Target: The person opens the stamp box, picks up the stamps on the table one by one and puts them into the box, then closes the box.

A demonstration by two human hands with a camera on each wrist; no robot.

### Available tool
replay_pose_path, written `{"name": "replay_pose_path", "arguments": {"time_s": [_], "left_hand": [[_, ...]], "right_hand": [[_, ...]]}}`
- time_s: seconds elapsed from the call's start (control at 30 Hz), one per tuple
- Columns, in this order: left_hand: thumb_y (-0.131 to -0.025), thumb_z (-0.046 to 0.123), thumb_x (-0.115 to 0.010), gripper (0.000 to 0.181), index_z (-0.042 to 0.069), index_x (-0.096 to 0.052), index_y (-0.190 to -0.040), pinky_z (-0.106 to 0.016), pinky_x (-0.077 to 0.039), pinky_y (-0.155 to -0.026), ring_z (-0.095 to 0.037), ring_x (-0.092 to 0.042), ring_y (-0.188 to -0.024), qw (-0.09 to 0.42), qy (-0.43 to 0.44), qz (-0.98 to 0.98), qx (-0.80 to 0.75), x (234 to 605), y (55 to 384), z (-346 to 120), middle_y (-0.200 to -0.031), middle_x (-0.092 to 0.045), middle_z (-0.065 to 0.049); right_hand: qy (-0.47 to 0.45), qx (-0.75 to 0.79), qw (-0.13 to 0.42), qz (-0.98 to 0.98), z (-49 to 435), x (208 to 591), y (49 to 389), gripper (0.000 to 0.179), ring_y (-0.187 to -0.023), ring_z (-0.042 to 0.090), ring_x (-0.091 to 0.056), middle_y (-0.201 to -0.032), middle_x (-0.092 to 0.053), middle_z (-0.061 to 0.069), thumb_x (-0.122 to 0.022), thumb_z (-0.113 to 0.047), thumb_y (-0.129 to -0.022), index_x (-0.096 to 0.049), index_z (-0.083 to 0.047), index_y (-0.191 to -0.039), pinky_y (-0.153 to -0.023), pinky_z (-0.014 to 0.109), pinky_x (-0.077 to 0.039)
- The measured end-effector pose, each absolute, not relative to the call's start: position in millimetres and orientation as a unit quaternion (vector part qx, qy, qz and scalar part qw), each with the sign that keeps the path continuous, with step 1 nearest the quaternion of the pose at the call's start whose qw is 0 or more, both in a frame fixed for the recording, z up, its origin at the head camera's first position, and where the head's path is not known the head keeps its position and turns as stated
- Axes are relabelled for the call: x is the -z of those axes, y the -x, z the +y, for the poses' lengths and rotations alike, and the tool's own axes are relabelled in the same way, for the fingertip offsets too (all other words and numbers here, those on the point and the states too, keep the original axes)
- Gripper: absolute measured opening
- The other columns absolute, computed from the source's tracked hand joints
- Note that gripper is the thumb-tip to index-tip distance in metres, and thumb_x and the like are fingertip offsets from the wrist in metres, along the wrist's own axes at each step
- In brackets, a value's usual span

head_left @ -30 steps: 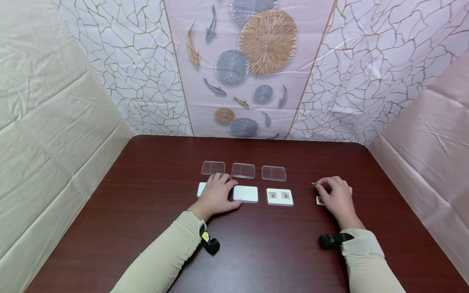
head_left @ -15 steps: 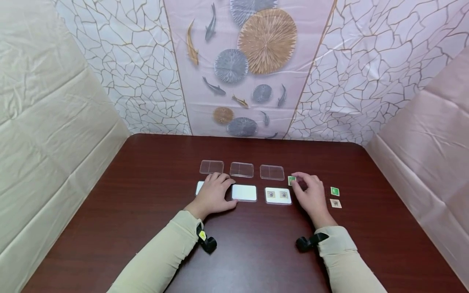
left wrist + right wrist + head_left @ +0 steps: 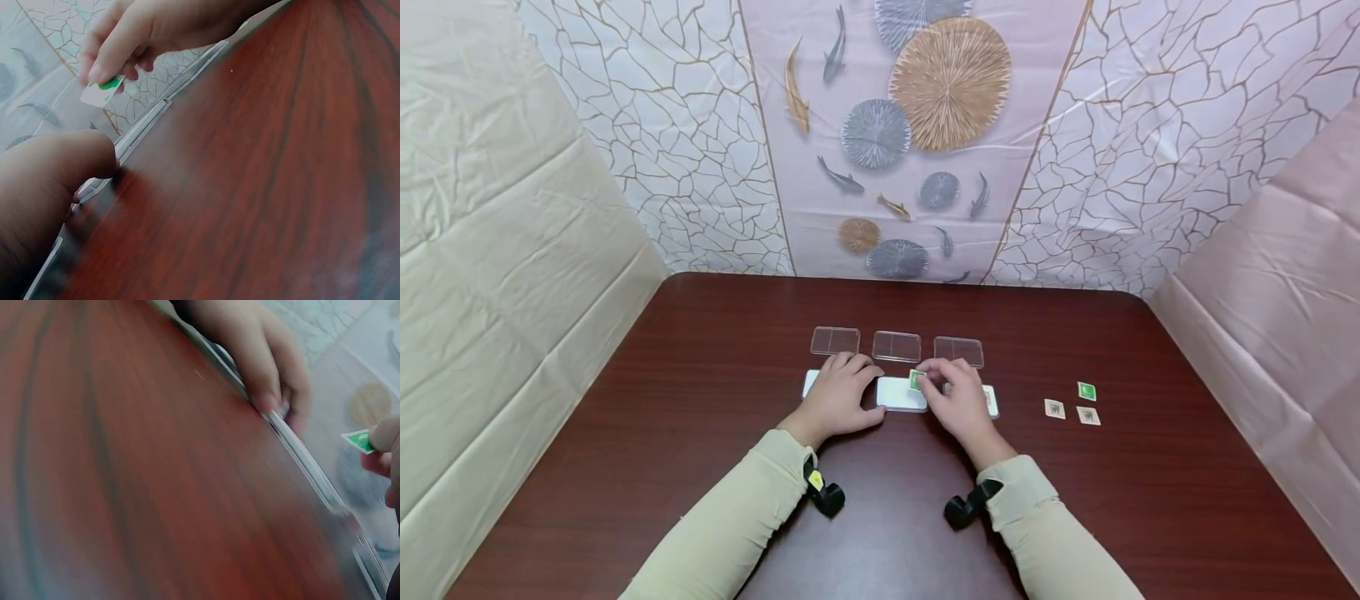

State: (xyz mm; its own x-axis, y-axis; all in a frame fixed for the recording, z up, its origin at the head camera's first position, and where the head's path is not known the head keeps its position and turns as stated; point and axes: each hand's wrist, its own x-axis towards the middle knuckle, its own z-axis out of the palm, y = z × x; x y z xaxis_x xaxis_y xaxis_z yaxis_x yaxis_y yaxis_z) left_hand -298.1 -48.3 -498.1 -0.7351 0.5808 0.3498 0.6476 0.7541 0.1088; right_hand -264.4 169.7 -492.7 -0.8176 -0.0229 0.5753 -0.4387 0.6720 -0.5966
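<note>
My right hand [image 3: 957, 404] pinches a small green stamp [image 3: 915, 379] with a white border between thumb and fingertips. It holds the stamp just above the right end of the middle white-lined clear case [image 3: 898, 397]. My left hand [image 3: 837, 398] grips that case at its left end, thumb on the near edge and fingers on the far one. The left hand [image 3: 262, 359] shows the same hold in the right wrist view. Beneath the right hand lies the right-hand case [image 3: 992, 402], mostly hidden. A left-hand case [image 3: 809, 381] is largely covered by the left hand.
Three clear lids lie in a row behind the cases: left [image 3: 835, 340], middle [image 3: 897, 346] and right [image 3: 958, 351]. To the right on the brown table [image 3: 880, 533] are a green stamp [image 3: 1086, 391] and two beige stamps, one [image 3: 1054, 408] left of the other [image 3: 1088, 415].
The right hand has carried the green stamp leftward from the loose stamps to over the middle case, uncovering the beige stamps and covering most of the right-hand case. The left hand has stayed put.
</note>
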Motion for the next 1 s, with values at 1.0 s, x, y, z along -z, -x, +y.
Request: {"name": "replay_pose_path", "arguments": {"time_s": [1.0], "left_hand": [[-0.068,0.053,-0.057,0.056,0.017,-0.063,-0.109,-0.042,-0.029,-0.096,-0.021,-0.044,-0.106,0.161,0.339,-0.92,0.111,498.5,299.4,-48.8,-0.111,-0.052,0.003]], "right_hand": [[-0.14,-0.175,0.218,-0.95,123.1,494.5,274.5,0.024,-0.074,0.012,-0.043,-0.06,-0.046,-0.02,-0.069,-0.03,-0.076,-0.061,-0.023,-0.097,-0.079,0.037,-0.032]]}}
